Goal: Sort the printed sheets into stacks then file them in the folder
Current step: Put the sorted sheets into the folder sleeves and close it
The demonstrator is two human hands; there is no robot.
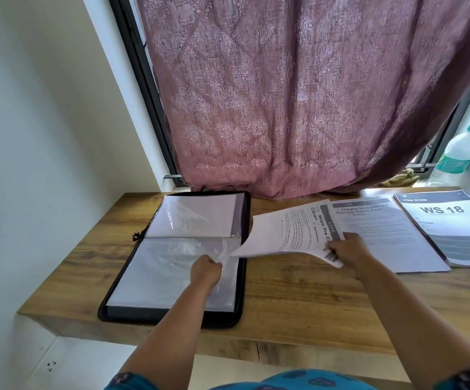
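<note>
A black zip folder [243,220] lies open on the wooden desk, its clear plastic sleeves [172,266] facing up. My left hand [205,270] pinches the right edge of the near sleeve and lifts it. My right hand [346,250] grips a thin bundle of printed sheets [281,232] headed "Wipe the C... Clean", held tilted above the desk with its left corner at the sleeve's opening. Another printed stack [380,220] headed "Charging Small Items" lies flat to the right. Beside that stack sits a thicker stack [453,229] marked "WS 18".
The wooden desk [298,291] ends at a wall on the left. A patterned mauve curtain [298,108] hangs down to the desk's back edge. A plastic water bottle [457,153] stands on the sill at the far right.
</note>
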